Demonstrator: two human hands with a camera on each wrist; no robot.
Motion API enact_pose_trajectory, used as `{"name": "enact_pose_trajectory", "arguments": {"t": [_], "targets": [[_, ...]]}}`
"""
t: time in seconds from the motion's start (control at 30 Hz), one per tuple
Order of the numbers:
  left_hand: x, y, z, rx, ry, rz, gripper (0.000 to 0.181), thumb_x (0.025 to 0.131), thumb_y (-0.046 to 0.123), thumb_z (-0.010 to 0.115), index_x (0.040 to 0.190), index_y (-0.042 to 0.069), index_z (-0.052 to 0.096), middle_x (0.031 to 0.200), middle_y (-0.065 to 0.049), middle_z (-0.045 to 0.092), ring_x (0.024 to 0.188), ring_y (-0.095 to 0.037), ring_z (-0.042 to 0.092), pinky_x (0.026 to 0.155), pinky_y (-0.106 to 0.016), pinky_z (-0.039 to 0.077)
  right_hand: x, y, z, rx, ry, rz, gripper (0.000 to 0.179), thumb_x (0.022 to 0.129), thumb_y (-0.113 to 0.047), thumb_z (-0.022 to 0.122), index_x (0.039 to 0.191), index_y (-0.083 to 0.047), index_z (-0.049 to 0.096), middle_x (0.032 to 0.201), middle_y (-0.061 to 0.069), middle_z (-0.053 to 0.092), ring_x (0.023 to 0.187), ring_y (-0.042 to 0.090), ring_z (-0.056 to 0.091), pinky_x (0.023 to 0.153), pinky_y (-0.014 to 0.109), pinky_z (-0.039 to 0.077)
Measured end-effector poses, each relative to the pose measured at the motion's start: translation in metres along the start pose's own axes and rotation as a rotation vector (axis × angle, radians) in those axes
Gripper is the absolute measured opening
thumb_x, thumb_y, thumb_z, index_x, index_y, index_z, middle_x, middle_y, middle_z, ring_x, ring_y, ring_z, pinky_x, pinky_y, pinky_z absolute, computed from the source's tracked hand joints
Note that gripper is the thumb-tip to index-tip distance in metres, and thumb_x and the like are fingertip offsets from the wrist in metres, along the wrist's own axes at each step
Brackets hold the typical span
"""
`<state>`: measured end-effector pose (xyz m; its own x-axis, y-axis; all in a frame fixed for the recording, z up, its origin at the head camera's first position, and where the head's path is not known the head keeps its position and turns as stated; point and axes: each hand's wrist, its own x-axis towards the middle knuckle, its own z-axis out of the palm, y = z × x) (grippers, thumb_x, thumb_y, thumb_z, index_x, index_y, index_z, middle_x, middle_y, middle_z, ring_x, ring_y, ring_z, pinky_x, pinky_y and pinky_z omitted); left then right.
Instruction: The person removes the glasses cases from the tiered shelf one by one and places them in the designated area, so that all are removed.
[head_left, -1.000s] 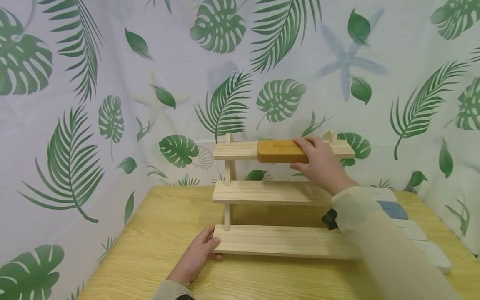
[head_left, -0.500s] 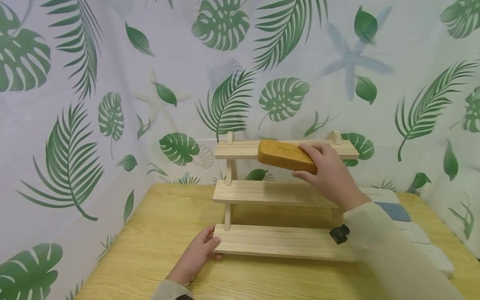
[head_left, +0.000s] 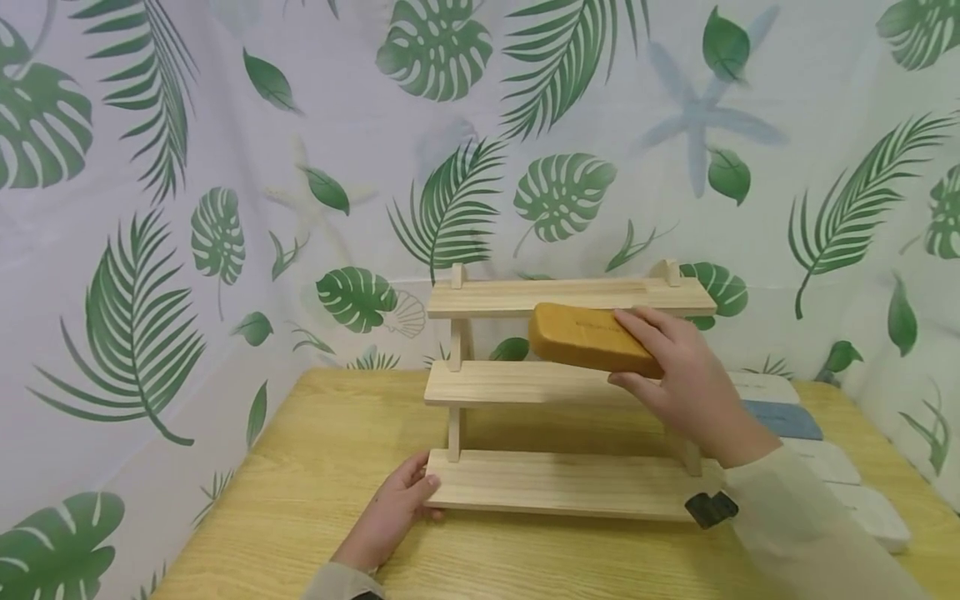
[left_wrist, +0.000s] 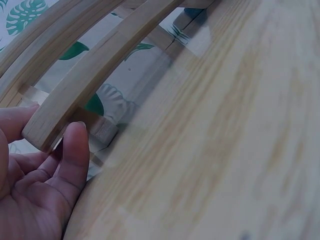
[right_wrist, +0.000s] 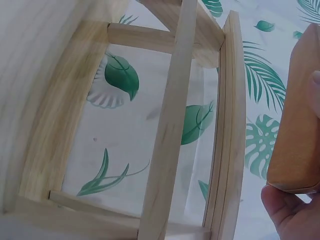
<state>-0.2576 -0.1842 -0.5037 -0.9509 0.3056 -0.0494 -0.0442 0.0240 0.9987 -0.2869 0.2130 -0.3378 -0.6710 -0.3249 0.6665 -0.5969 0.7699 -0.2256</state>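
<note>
A three-tier wooden display shelf (head_left: 510,385) stands on the table, its boards stepped back toward the wall. My left hand (head_left: 395,507) grips the left end of the bottom board; in the left wrist view the thumb and fingers close around the board's end (left_wrist: 50,125). In my right hand (head_left: 693,392) is a mustard-yellow, rounded rectangular block (head_left: 588,335) with small lettering on top. Its right end is pinched between the thumb below and the fingers above. The block is held tilted in front of the gap between the top and middle boards, and the right wrist view shows its side (right_wrist: 295,115).
To the right of the shelf, a blue rounded block (head_left: 783,420) and several white ones (head_left: 866,512) lie in a row, partly behind the right sleeve. The wood-grain table (head_left: 300,500) meets a leaf-print cloth backdrop (head_left: 225,333) at the back and sides.
The right hand has drawn the yellow block away from the top board, down and to the right, tilting it. The left hand stays on the bottom board.
</note>
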Motion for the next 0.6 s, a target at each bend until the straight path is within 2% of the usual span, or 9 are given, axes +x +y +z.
{"name": "enact_pose_trajectory", "arguments": {"t": [0.27,0.4,0.6], "targets": [[0.000,0.001,0.000,-0.003,0.005,-0.007,0.072,0.107,0.029,0.054,0.159,-0.004,0.016,0.150,-0.028,0.040,0.115,-0.030,0.060,0.085,-0.041,0.057,-0.022,0.006,-0.009,-0.014,-0.062,-0.039,0.082,0.077,-0.020,0.090,0.149,-0.012,0.051,0.137,0.015,0.050,0.120,0.039,0.046,0.093,0.058,0.043],[0.000,0.000,0.000,0.000,0.003,-0.008,0.073,0.107,0.030,0.054,0.159,-0.004,0.016,0.150,-0.028,0.040,0.116,-0.030,0.059,0.085,-0.041,0.057,-0.034,0.008,-0.014,-0.022,-0.093,-0.053,0.081,0.082,-0.018,0.087,0.152,-0.013,0.047,0.139,0.015,0.047,0.124,0.040,0.043,0.094,0.060,0.042],[0.000,-0.001,0.000,0.005,0.000,-0.012,0.074,0.107,0.031,0.054,0.159,-0.004,0.016,0.150,-0.027,0.041,0.116,-0.030,0.059,0.085,-0.040,0.057,-0.053,0.018,-0.022,0.007,-0.093,-0.085,0.074,0.089,-0.020,0.079,0.153,-0.011,0.045,0.146,0.019,0.042,0.127,0.044,0.039,0.093,0.062,0.037]]}}
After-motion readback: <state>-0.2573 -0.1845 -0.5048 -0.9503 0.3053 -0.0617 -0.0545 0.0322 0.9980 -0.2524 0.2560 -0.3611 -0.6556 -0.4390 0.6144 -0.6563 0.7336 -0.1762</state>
